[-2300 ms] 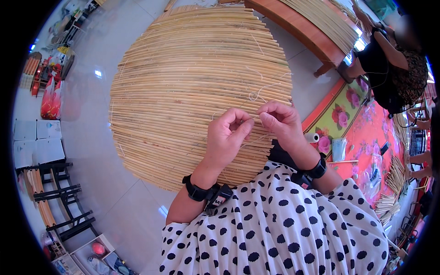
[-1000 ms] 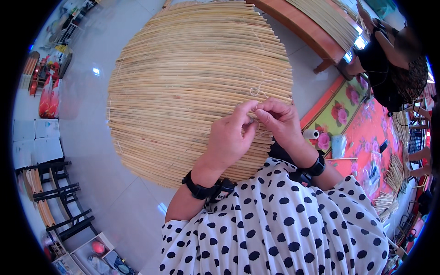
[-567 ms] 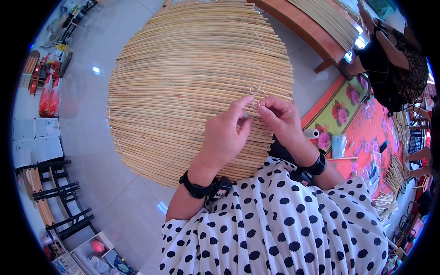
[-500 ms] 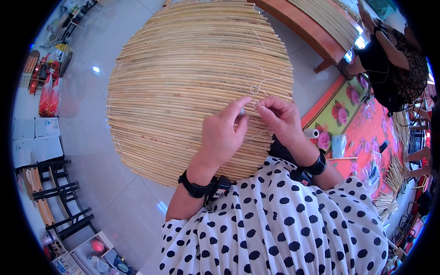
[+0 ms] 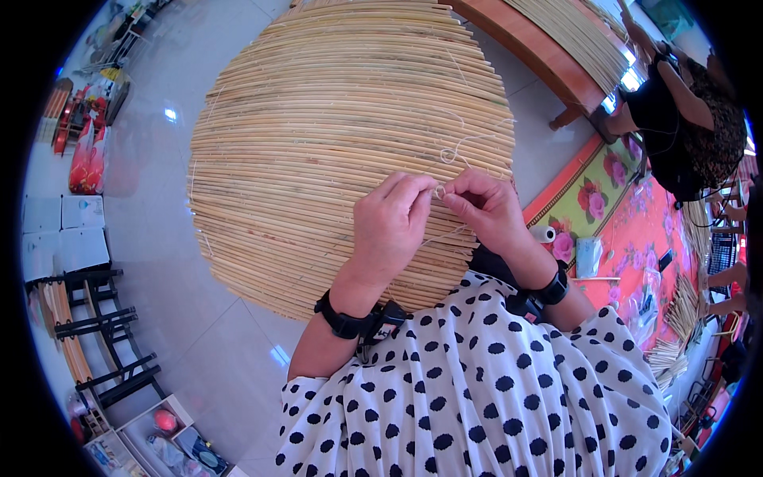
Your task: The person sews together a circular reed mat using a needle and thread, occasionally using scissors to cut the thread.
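Before me lies a round mat of many thin, pale stalks (image 5: 318, 135), laid side by side and stitched with white thread. Above its lower right part, my left hand (image 5: 393, 219) and my right hand (image 5: 485, 208) meet fingertip to fingertip. Both are closed in a pinch on a small loop of white string (image 5: 439, 191) between them. More of the string curls over the stalks just beyond my right hand and ends near the mat's right edge. Whether a needle is in the fingers is hidden.
To the right, a white thread spool (image 5: 544, 234) sits beside a floral cloth (image 5: 624, 238) with loose stalks and plastic bags. A wooden bench (image 5: 532, 44) bearing stalks stands at upper right, another person (image 5: 675, 111) near it. White boxes (image 5: 63, 238) and folded black-legged furniture (image 5: 99, 330) line the left.
My left fingers have closed in from a wider spread to pinch at the string loop. Both hands have moved slightly nearer each other, and the loop looks smaller.
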`<action>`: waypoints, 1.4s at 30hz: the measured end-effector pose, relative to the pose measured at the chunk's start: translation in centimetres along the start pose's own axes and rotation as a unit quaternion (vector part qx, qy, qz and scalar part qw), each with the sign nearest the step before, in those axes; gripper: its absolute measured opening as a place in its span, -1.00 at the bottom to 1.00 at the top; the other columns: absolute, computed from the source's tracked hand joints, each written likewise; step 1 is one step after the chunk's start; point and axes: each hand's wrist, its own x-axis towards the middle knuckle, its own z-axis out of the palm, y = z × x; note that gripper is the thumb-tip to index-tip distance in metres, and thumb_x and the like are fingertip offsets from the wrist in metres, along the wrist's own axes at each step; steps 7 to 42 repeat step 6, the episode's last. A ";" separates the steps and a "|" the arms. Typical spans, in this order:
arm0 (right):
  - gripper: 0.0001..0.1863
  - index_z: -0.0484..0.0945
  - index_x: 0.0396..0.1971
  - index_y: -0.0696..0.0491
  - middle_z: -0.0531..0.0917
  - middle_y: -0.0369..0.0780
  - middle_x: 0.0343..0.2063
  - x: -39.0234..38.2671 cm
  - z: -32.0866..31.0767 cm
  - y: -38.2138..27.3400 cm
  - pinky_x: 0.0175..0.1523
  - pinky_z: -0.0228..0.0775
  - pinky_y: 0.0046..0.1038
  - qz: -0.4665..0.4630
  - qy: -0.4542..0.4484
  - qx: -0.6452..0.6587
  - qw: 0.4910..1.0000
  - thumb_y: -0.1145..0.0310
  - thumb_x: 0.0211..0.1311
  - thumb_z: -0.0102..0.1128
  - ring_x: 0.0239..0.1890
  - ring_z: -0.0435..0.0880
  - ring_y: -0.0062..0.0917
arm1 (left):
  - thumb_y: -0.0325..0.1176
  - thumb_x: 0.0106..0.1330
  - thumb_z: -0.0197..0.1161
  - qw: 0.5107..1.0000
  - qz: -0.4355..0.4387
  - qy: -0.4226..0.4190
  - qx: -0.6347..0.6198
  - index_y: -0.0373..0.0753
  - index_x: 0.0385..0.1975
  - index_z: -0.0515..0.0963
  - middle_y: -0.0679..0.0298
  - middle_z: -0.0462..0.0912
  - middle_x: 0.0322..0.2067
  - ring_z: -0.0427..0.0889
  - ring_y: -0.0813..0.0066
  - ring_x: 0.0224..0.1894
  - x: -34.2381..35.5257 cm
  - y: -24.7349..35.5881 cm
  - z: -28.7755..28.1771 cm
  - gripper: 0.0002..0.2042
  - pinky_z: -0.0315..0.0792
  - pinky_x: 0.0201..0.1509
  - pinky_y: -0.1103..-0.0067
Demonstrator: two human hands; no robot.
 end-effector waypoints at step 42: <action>-0.90 0.62 -0.30 0.15 0.50 -0.45 -0.53 -0.1 -0.1 0.1 -0.45 0.22 -0.72 0.029 -0.017 -0.011 0.999 0.45 0.23 0.25 -0.53 0.34 -0.85 | -0.52 0.18 0.24 0.999 -0.011 0.033 -0.027 -0.20 -0.33 0.58 0.22 0.60 -0.43 0.62 0.26 -0.47 -0.1 -0.5 0.7 -0.91 0.48 -0.44 0.48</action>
